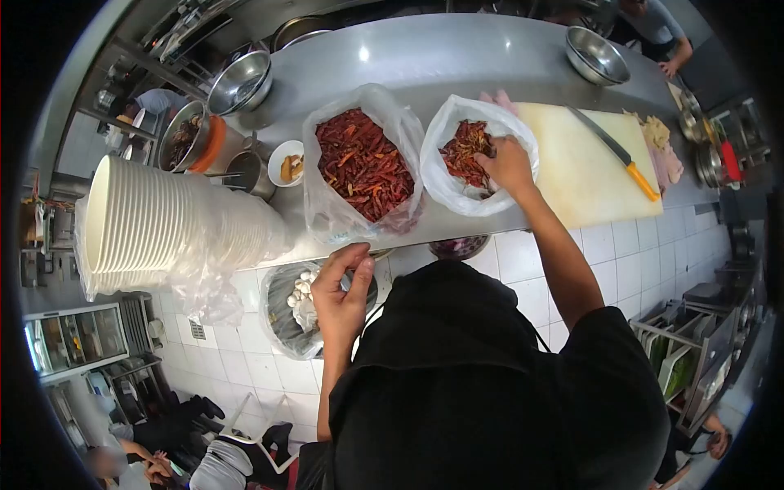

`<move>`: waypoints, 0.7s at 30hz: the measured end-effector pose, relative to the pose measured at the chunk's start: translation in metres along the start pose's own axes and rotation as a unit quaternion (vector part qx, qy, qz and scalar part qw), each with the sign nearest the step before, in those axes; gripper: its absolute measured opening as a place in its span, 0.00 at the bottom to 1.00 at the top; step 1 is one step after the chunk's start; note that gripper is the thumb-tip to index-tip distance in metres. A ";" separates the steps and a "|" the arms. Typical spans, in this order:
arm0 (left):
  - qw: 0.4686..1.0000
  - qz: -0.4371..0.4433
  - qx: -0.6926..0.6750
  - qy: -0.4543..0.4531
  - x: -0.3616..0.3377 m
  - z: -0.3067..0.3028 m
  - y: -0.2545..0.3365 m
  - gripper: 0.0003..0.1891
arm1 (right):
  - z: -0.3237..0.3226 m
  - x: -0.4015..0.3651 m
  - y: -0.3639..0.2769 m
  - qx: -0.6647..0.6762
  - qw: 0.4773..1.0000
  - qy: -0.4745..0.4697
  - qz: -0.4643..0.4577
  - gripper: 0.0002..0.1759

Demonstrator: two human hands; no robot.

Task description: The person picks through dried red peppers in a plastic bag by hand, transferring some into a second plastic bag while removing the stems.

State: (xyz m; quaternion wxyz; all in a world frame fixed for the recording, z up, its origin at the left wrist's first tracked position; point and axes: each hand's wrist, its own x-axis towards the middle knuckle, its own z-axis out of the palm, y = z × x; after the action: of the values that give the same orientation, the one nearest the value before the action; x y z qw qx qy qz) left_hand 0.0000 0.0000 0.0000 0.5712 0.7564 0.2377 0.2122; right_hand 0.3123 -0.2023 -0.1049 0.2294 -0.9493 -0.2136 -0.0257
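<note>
In the head view, a clear plastic bag (pixel 317 204) on the bench (pixel 457 65) is filled with dried red chillies (pixel 363 163). Just right of it, a white plastic bag (pixel 443 188) holds a smaller heap of dried chillies (pixel 464 155). The right hand (pixel 508 163) reaches inside, over that heap's right side; whether it grips any, I cannot tell. The left hand (pixel 337 290), loosely curled with thumb and fingers apart, is near the clear plastic bag's lower edge. Below, a lined container (pixel 282 333) holds garlic bulbs (pixel 303 292).

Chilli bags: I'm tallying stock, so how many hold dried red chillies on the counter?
2: the fuller bag on the left; to its right, the emptier bag by the cutting board, with the right hand inside.
</note>
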 end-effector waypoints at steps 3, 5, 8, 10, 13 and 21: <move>1.000 -0.017 0.011 0.003 -0.001 -0.001 0.000 0.11 | 0.009 -0.002 -0.005 0.000 1.000 0.006 -0.005 0.21; 0.999 -0.035 0.003 0.001 -0.004 0.009 -0.003 0.11 | 0.008 0.002 0.005 -0.003 1.000 -0.012 0.007 0.19; 1.000 -0.023 0.016 0.002 -0.002 0.016 -0.003 0.11 | 0.002 0.005 0.007 -0.006 0.999 -0.035 -0.004 0.16; 0.999 -0.029 0.018 0.007 0.000 0.021 -0.001 0.11 | -0.003 0.010 0.003 -0.004 1.000 -0.017 -0.019 0.14; 0.999 -0.036 0.016 0.009 0.001 0.026 -0.001 0.11 | 0.000 0.017 0.006 0.022 0.998 -0.004 -0.060 0.13; 0.999 -0.046 0.004 0.007 0.003 0.039 0.000 0.12 | -0.004 0.017 -0.015 0.052 0.986 -0.084 -0.133 0.15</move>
State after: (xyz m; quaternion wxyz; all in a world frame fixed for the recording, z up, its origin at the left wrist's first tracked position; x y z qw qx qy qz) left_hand 0.0252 -0.0284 -0.0097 0.5757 0.7453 0.2771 0.1907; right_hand 0.3217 -0.1855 -0.0930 0.2542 -0.8981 -0.3573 0.0346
